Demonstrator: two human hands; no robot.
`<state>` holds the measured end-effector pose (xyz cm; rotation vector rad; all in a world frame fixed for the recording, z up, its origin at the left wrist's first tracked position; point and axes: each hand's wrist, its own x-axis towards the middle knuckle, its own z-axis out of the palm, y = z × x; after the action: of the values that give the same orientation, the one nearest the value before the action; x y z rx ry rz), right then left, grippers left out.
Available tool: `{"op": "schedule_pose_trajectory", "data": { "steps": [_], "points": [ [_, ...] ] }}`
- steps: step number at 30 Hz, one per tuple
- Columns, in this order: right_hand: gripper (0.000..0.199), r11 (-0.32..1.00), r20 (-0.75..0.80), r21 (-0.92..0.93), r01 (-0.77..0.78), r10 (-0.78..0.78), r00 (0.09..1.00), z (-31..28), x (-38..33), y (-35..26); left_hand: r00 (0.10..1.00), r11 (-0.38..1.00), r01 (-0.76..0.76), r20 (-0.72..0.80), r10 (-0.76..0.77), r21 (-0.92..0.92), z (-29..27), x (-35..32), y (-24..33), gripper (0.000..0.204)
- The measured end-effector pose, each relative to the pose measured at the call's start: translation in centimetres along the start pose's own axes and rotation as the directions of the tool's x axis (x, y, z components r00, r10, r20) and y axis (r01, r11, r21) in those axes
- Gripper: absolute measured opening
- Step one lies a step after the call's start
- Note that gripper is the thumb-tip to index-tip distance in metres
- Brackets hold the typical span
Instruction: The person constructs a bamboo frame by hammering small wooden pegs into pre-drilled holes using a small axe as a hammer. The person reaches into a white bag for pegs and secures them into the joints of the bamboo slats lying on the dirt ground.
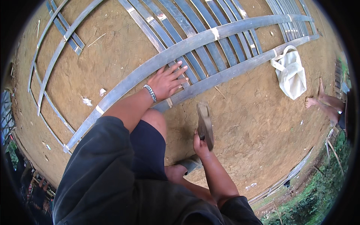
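Observation:
My left hand [167, 80] lies flat with fingers spread on a lattice of grey bamboo slats [195, 41] laid on the dirt ground; a metal chain bracelet sits on its wrist. My right hand [200, 144] grips a flat wooden tool with a broad blade [205, 125], held upright just above the ground, a short way in front of the nearest long slat [232, 71]. My knee in dark shorts is between the two hands. My foot in a grey sandal [189, 163] rests on the ground below the right hand.
A white cloth bag [291, 73] lies on the dirt at the right beside the slats' ends. Another person's bare feet [318, 101] show at the far right. More bound slats [56, 48] lie at the left. Grass borders the lower right.

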<state>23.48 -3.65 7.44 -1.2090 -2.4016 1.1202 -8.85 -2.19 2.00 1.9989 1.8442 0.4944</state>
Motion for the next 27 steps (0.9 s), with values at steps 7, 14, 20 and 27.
{"op": "schedule_pose_trajectory", "data": {
  "steps": [7, 14, 20, 27],
  "points": [
    [0.078, 0.991, 0.098, -0.057, -0.122, 0.127, 0.987, 0.1, 2.7, -0.6, 1.000, 1.000, 0.000, -0.015, 0.000, -0.031, 0.7, -0.7, 0.1, 0.041],
    [0.069, 1.000, -0.076, -0.007, -0.019, 0.019, 0.997, -0.6, 0.7, 0.2, 1.000, 1.000, 0.002, 0.008, -0.002, -0.003, 0.1, -0.1, -0.2, 0.042],
    [0.071, 0.912, -0.053, -0.149, -0.381, 0.378, 0.924, -5.1, -1.1, 4.2, 1.000, 1.000, 0.016, 0.022, -0.016, 0.003, 0.2, -0.1, 0.2, 0.041],
    [0.077, 0.812, -0.184, -0.471, -0.345, 0.291, 0.939, -13.9, -3.7, 10.2, 0.987, 0.999, 0.043, 0.152, -0.047, 0.030, -1.3, 0.3, 1.6, 0.054]
  ]
}}
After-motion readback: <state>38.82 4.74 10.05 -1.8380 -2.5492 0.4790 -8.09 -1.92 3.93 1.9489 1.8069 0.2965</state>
